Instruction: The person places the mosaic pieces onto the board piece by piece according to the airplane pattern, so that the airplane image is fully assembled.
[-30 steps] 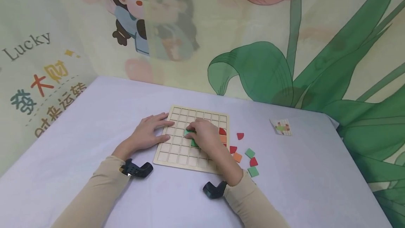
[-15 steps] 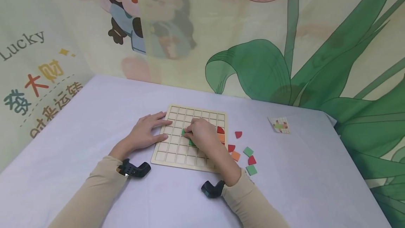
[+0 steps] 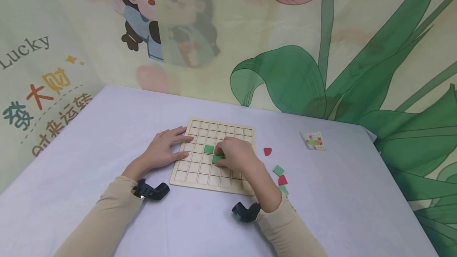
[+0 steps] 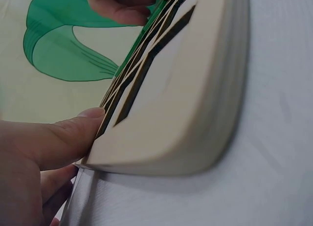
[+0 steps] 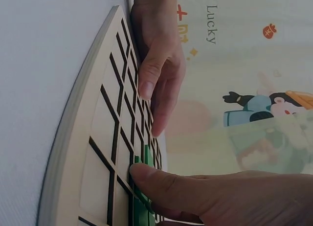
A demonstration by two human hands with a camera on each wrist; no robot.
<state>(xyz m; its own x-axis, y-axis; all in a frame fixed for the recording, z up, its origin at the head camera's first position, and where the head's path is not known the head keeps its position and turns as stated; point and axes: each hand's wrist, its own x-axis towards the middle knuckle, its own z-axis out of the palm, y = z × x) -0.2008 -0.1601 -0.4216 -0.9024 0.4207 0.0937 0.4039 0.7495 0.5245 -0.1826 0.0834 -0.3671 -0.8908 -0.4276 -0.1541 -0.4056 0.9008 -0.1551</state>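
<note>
A wooden grid board (image 3: 192,166) lies on the table. My left hand (image 3: 165,149) rests at its left edge, fingers spread; in the left wrist view the thumb (image 4: 73,138) touches the rim. One green square tile (image 3: 208,149) sits in a cell near the middle. Diagonally beside it, my right hand (image 3: 237,155) holds a second green square tile (image 3: 216,158) at board level between thumb and bent fingers. The right wrist view shows the right thumb (image 5: 146,174) against green tiles (image 5: 139,206). This hand and forearm hide the board's right part.
Right of the board lie loose pieces: a red quarter-round (image 3: 267,152), a green square (image 3: 279,170), another red quarter-round (image 3: 283,180) and a partly hidden green square (image 3: 283,189). Farther right is a small pattern card (image 3: 314,141). A printed cloth backdrop (image 3: 278,78) stands behind the table.
My right hand has shifted right and slightly down from the upper-left green tile, which now shows whole in its cell. My left hand stays put. The right forearm now covers some red and orange pieces.
</note>
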